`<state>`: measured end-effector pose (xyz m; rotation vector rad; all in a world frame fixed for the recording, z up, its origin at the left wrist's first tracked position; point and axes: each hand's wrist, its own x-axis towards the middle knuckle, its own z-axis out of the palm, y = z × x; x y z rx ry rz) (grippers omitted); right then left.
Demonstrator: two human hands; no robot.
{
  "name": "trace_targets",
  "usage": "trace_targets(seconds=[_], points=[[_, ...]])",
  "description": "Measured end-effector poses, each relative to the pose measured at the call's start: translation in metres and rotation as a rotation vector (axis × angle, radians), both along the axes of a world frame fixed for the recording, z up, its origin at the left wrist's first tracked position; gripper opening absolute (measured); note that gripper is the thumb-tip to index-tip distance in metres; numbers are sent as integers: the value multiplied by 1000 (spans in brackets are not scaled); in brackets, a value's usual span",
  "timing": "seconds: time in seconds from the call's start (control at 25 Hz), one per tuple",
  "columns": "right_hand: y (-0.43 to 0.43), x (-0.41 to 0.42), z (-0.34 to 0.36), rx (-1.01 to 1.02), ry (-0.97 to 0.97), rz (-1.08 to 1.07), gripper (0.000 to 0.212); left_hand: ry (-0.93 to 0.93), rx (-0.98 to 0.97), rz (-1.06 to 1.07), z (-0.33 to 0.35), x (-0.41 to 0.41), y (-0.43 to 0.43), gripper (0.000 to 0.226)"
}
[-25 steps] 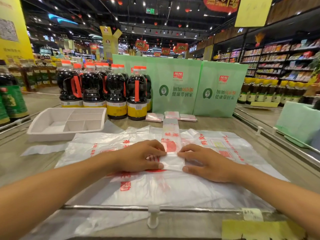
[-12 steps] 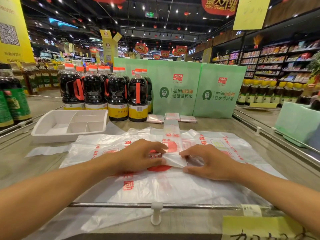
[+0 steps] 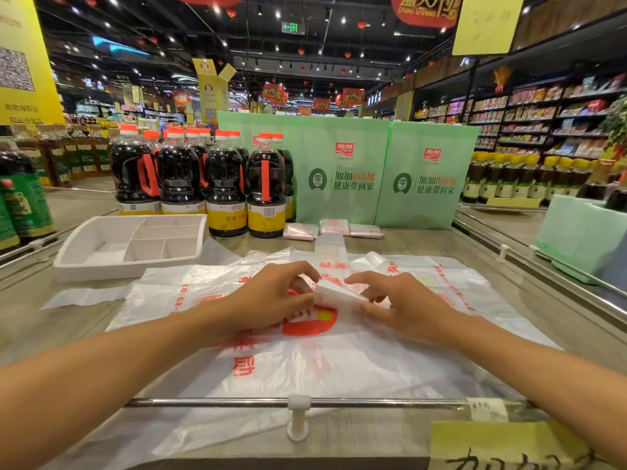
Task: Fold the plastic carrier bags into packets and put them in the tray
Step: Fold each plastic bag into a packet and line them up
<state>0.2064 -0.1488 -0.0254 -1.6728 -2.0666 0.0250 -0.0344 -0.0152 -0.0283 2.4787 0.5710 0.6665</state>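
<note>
A long folded strip of white carrier bag (image 3: 329,256) with red print runs away from me over a spread pile of flat bags (image 3: 305,361). Its near end is turned up into a small folded flap (image 3: 334,293). My left hand (image 3: 271,296) pinches the flap's left side with curled fingers. My right hand (image 3: 403,307) holds its right side, thumb under the flap. A white divided tray (image 3: 129,247) stands at the back left, nothing visible in it. Three folded packets (image 3: 334,228) lie at the back, by the green boxes.
Dark soy sauce bottles (image 3: 224,184) with orange caps stand behind the tray. Two green display boxes (image 3: 380,174) close off the back. A metal rail (image 3: 298,403) runs along the near edge, and another rail (image 3: 529,256) borders the right side. A green box (image 3: 576,235) sits right.
The strip's near end lay flat under both hands a second ago. It is now lifted and folded away from me, and both hands have moved up the strip with it.
</note>
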Motion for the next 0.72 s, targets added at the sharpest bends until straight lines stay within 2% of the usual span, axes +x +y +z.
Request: trace_targets(seconds=[0.08,0.24,0.36,0.56,0.72], points=[[0,3,-2,12,84,-23,40,-22,-73,-1,0,2,-3,29],[6,0,-1,-26,279,-68,44,-36,-131,8,-1,6,-5,49],[8,-2,-1,-70,416,-109,50,-51,-181,-14,-3,5,-2,53],[12,-2,-6,-11,387,-188,39,-43,-230,14,-3,10,-3,45],[17,1,-12,-24,280,-126,33,26,-12,97,-5,13,-2,50]])
